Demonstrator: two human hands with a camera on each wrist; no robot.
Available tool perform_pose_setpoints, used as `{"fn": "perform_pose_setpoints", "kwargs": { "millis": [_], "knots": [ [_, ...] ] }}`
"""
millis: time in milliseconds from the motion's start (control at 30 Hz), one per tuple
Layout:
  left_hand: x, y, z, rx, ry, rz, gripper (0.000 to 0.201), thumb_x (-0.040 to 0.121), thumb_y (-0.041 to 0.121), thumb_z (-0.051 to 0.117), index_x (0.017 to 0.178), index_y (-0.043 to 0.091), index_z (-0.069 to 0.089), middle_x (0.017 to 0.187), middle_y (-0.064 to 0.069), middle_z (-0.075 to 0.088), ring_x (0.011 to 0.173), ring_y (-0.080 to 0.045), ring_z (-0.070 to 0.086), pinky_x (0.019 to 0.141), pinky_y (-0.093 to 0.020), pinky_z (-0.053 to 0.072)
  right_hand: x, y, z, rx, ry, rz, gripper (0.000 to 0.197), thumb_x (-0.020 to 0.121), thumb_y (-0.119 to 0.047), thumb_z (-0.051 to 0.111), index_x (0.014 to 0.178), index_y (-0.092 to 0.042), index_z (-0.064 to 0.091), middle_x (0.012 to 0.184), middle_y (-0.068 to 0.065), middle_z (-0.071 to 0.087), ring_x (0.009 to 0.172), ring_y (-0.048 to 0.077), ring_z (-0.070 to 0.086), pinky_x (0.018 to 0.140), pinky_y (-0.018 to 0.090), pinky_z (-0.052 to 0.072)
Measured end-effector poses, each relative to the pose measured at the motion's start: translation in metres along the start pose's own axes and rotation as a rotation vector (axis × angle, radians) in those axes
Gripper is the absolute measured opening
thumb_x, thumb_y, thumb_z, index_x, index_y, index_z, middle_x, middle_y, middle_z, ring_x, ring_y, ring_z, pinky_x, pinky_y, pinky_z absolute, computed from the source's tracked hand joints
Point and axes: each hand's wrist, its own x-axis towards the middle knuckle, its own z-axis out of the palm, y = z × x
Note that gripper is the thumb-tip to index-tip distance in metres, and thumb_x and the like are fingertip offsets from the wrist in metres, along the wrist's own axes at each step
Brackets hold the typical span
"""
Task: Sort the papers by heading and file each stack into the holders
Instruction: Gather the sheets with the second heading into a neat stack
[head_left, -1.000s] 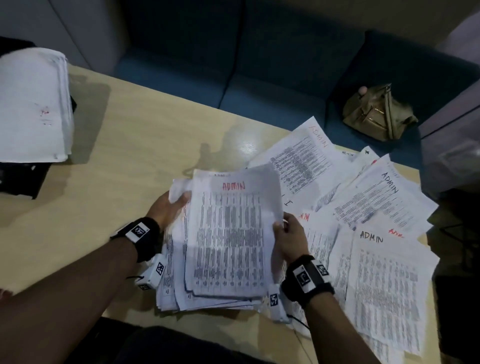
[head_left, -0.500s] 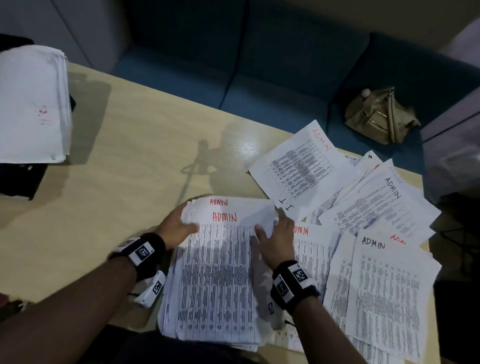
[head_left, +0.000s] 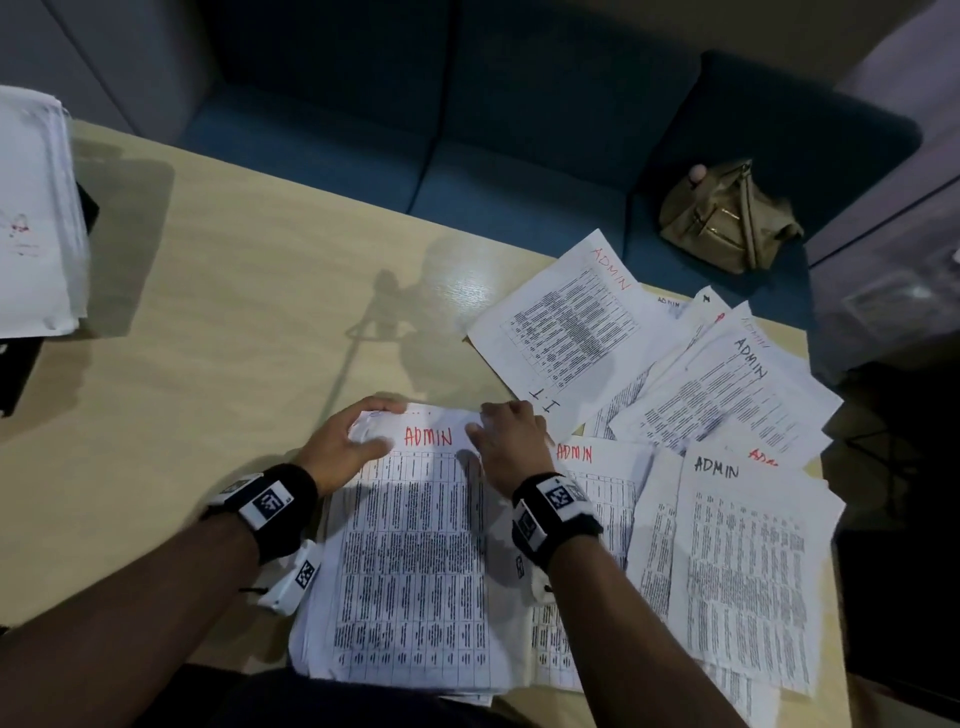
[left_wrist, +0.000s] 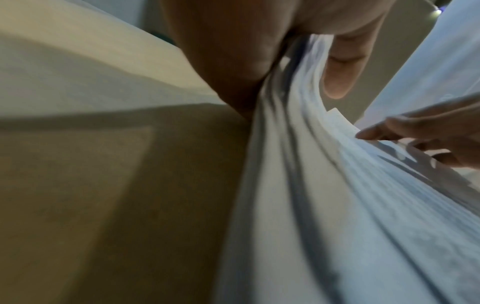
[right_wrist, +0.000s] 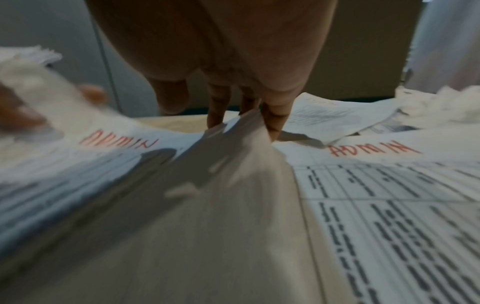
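Observation:
A thick stack of printed sheets headed ADMIN in red (head_left: 415, 545) lies on the table near its front edge. My left hand (head_left: 353, 441) holds its top left corner, thumb on one side and fingers (left_wrist: 337, 72) on the other. My right hand (head_left: 509, 441) is at the top right corner. Its fingers (right_wrist: 272, 119) point down against the stack's far edge (right_wrist: 244, 123), and the thumb hovers just above the sheet. Loose sheets (head_left: 727, 395), most headed ADMIN, fan out on the right. One (head_left: 566, 322) also bears IT.
At the far left a white paper pile (head_left: 31, 208) sits on a black holder (head_left: 15, 369). Beyond the wooden table (head_left: 234, 312) is a blue sofa (head_left: 519, 156) with a tan bag (head_left: 727, 223) on it. The table's right edge runs beside the loose sheets.
The ADMIN stack, held raised a second ago, now lies flat on the table. Both hands have slid from its sides up to its top corners.

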Motion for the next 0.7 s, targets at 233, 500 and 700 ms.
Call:
{"fn": "perform_pose_setpoints", "kwargs": {
  "millis": [233, 500, 700],
  "knots": [
    [0.003, -0.004, -0.004, 0.033, 0.046, 0.038, 0.038, 0.085, 0.0, 0.065, 0.108, 0.03, 0.06, 0.119, 0.02, 0.061, 0.111, -0.002, 0.056, 0.079, -0.016, 0.047, -0.049, 0.109, -0.049, 0.496, 0.658, 0.426, 0.025, 0.096, -0.012, 0.05, 0.119, -0.01, 0.061, 0.121, 0.004, 0.057, 0.114, 0.017, 0.051, 0.096, 0.028, 0.038],
    [0.009, -0.01, -0.003, 0.147, 0.059, 0.018, 0.042, 0.086, 0.005, 0.066, 0.114, 0.035, 0.06, 0.122, 0.008, 0.062, 0.111, -0.021, 0.058, 0.085, -0.033, 0.05, -0.14, 0.238, -0.012, 0.284, 0.383, 1.098, 0.073, 0.086, -0.027, 0.064, 0.147, -0.012, 0.027, 0.154, 0.017, 0.022, 0.139, 0.038, 0.027, 0.11, 0.051, 0.03],
    [0.011, -0.012, -0.004, 0.19, 0.072, 0.033, 0.041, 0.082, 0.013, 0.071, 0.113, 0.037, 0.06, 0.118, 0.01, 0.063, 0.108, -0.024, 0.059, 0.09, -0.04, 0.05, -0.146, 0.222, 0.011, 0.285, 0.383, 0.947, 0.086, 0.076, -0.051, 0.069, 0.145, -0.017, 0.03, 0.144, 0.014, 0.041, 0.127, 0.037, 0.044, 0.103, 0.05, 0.04]
  ]
}}
